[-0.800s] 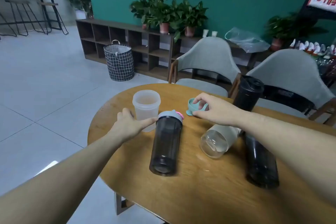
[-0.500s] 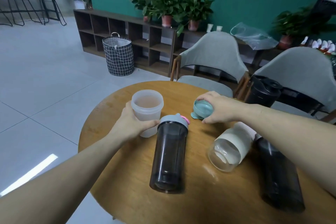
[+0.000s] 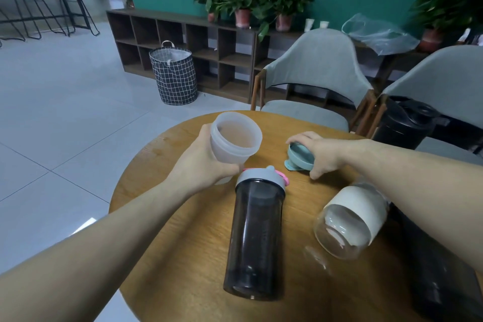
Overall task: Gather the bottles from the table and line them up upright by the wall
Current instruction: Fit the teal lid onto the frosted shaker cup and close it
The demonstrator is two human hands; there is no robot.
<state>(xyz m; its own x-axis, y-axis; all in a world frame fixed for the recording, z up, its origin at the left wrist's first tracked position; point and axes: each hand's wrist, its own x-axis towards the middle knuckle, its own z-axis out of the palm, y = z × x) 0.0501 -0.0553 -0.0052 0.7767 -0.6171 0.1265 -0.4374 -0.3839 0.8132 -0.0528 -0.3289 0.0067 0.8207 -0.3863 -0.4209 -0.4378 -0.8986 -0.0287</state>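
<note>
lifted and tilted since before, the frosted cup (image 3: 235, 142) sits gripped in the left hand (image 3: 202, 162).
right hand (image 3: 321, 153), at three o'clock of it, palm down, clasps the teal lid (image 3: 298, 158).

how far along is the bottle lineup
Barely begun: nothing shows lined up by the wall. In hand: the left hand grips the frosted cup, and the right hand grips the teal lid. Left to do: the dark bottle, the clear jar and a black bottle lie on their sides on the table.
</note>
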